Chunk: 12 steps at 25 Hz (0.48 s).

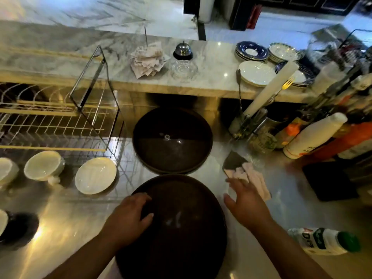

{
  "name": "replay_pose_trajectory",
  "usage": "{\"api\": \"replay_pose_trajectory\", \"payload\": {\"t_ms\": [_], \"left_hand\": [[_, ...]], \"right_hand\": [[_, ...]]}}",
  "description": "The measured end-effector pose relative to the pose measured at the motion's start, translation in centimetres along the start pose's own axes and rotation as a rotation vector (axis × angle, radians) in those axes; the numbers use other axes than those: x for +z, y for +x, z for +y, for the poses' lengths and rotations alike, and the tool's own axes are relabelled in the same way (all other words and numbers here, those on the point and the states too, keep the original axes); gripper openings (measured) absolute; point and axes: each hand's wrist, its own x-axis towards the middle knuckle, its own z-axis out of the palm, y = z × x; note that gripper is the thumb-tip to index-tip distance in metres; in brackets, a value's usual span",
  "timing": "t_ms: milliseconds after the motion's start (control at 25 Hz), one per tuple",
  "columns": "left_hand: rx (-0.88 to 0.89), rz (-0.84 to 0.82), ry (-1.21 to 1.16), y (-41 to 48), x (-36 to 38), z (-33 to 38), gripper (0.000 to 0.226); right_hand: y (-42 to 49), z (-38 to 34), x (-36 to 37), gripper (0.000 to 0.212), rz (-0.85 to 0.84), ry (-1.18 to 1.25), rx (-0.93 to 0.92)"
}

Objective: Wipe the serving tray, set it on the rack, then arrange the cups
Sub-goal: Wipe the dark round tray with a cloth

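Observation:
A round dark brown serving tray [181, 228] lies on the steel counter right in front of me. My left hand [128, 216] rests on its left rim, fingers curled over the edge. My right hand [244, 202] hovers open just right of the tray, fingertips reaching a crumpled pinkish cloth [251, 178]. A second dark round tray [172, 139] lies just behind the first. A wire rack [60, 121] stands at the left. White cups [43, 165] and a saucer [95, 175] sit in front of the rack.
Bottles [314, 135] and a cutlery holder [251, 121] crowd the right side. A plastic bottle [324, 241] lies at the near right. Stacked plates [255, 73], a bell [182, 50], a glass dish and paper slips sit on the marble ledge behind. A black mat [330, 180] lies right.

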Motion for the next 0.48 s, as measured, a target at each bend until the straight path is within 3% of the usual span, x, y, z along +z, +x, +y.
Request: {"api": "replay_pose_trajectory", "payload": {"t_ms": [80, 200, 360, 480], "left_hand": [[0.012, 0.016, 0.050, 1.8, 0.0, -0.1, 0.061], [0.030, 0.022, 0.140, 4.0, 0.4, -0.6, 0.064], [0.018, 0.023, 0.155, 5.0, 1.3, -0.9, 0.069], [0.048, 0.037, 0.155, 4.4, 1.4, -0.8, 0.079]], "right_hand": [[3.0, 1.4, -0.5, 0.064, 0.096, -0.137, 0.050], [6.6, 3.5, -1.0, 0.077, 0.079, -0.347, 0.151], [8.0, 5.4, -0.6, 0.063, 0.048, -0.451, 0.298], [8.1, 5.8, -1.7, 0.043, 0.090, -0.312, 0.288]]}}
